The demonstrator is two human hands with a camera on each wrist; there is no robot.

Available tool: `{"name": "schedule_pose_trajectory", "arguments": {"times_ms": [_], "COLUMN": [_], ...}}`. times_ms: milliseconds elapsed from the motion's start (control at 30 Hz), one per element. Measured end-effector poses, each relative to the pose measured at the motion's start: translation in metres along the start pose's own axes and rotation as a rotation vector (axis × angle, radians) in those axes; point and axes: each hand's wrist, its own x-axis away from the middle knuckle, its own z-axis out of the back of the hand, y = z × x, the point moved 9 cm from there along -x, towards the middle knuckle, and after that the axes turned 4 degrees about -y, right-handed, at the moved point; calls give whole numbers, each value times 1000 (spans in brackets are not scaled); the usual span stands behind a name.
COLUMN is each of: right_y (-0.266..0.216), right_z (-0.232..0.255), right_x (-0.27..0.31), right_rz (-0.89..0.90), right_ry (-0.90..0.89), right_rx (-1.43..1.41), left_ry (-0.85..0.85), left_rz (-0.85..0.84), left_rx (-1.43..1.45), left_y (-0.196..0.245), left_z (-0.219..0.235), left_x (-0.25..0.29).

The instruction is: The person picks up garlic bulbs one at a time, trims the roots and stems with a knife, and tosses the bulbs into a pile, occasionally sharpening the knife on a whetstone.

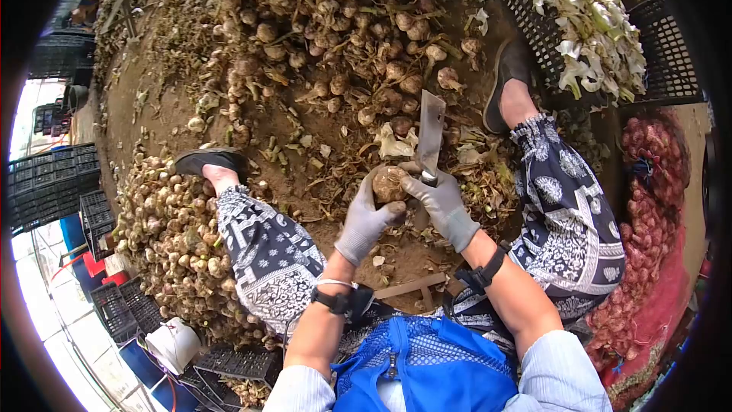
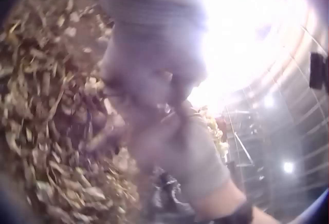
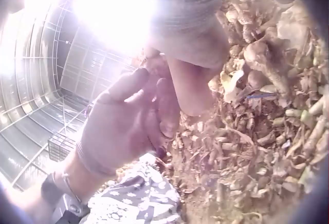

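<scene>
One garlic bulb (image 1: 391, 185) is above the dirt floor (image 1: 120, 114), gripped in the gloved left hand (image 1: 364, 220); the right hand (image 1: 445, 207) holds a knife (image 1: 431, 130) (handle mostly hidden), blade toward the floor's far edge and its garlic heap (image 1: 328, 27). The left trouser leg (image 1: 271, 259) stands between the hands and a paler pile (image 1: 171, 240); a leaf-filled crate (image 1: 528, 24) takes the far right corner, red net sacks (image 1: 648, 221) the right edge.

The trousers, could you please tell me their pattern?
The trousers have white prints on dark cloth, clearest in the head view.
</scene>
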Motion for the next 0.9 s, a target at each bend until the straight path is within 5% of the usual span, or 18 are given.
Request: {"name": "schedule_pose_trajectory", "arguments": {"times_ms": [33, 167, 233, 267, 367, 400, 433, 533, 633, 733, 800, 900], "right_y": [-3, -19, -40, -61, -76, -74, -73, -70, -72, -74, -79, -79], "right_z": [-4, -16, -10, -11, -42, -52, -53, -61, -59, -61, -64, -62], "right_x": [5, 26, 33, 47, 81, 87, 87, 90, 91, 96, 98, 95], "right_rz": [12, -24, 134, 425, 644, 628, 626, 674, 705, 650, 652, 659], "right_ry": [-7, -63, -61, 48, -84, -141, -144, -170, -127, -183, -162, -145], "right_rx": [-3, 56, 598, 893, 1313, 1399, 1396, 1446, 1449, 1360, 1343, 1348], "left_ry": [20, -27, 3, 6, -57, -93, -33, 4, -69, -63, 26, -19], "left_rz": [-8, 16, 51, 46, 184, -134, -312, -356, -201, -392, -179, -181], "left_rx": [246, 367, 238, 237, 189, -3, -179, -438, -319, -654, -192, -443], "left_y": [7, 11, 6, 5, -15, 9, 19, 15, -9, 7, -6, -18], "left_z": [-12, -17, -7, -3, 13, 12, 13, 27, 35, 22, 29, 31], "left_x": [14, 35, 36, 40, 51, 65, 73, 78, 80, 77, 67, 59]}}
